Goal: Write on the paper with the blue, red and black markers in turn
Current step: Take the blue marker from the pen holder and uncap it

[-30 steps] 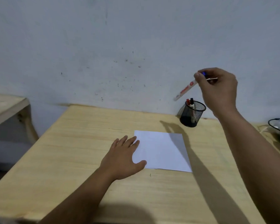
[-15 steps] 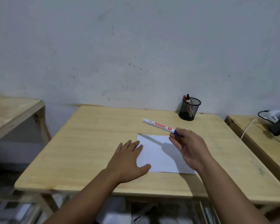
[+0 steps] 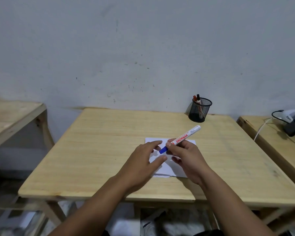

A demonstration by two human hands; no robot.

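My right hand (image 3: 186, 156) grips the blue marker (image 3: 186, 136), a white barrel with red lettering, tilted with its blue cap (image 3: 163, 150) pointing down-left over the white paper (image 3: 170, 169). My left hand (image 3: 143, 163) hovers just left of the cap, its fingers apart and curled toward it, touching or almost touching it. The paper lies on the wooden table (image 3: 100, 150), partly hidden by both hands. The red marker (image 3: 194, 98) and black marker (image 3: 198, 97) stand in the black mesh cup (image 3: 199, 110) at the table's back right.
A second wooden table (image 3: 12, 116) stands to the left, a third (image 3: 271, 133) to the right with a dark device and white cable (image 3: 289, 123). A grey wall runs behind. Clutter lies on the floor under the table.
My right hand swung the marker round so its barrel now points up-right and the blue cap down-left. My left hand lifted off the paper's edge and came up to the cap.
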